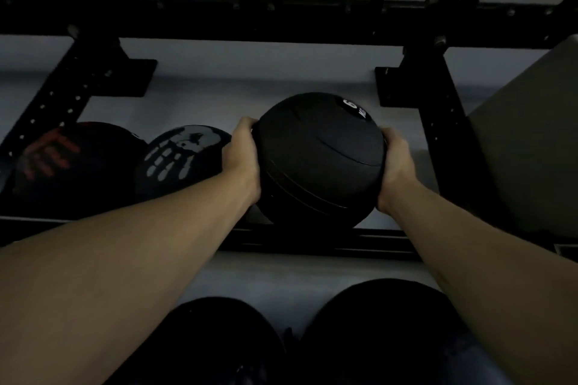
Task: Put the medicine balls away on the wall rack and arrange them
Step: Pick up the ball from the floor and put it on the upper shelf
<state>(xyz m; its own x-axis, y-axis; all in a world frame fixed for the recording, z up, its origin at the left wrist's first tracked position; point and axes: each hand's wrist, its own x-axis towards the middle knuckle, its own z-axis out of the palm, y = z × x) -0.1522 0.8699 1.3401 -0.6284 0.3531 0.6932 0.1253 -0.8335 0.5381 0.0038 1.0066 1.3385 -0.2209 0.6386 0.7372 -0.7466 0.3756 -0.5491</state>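
Rack framing (281,22) of black steel spans the full width of the view, with perforated uprights at left and right and a lower front rail (312,241) running across the middle. A grey panel (531,141) leans at the right edge, beside the right upright. Two dark rounded shapes (384,337) fill the bottom of the frame; their identity cannot be determined in the dim light.

Two medicine balls rest on the rack at left, touching each other: a ball with a red handprint graphic (62,162) at far left, and a ball with a white handprint graphic (178,156) just beside it.

A black medicine ball marked 6 (319,159) sits above the front rail, right of the white-print ball. Whether its underside bears on the rail cannot be determined.

Left hand (242,156) is pressed flat against the left side of the ball, fingers wrapped over its upper edge. Right hand (395,162) grips the opposite side in the same manner.
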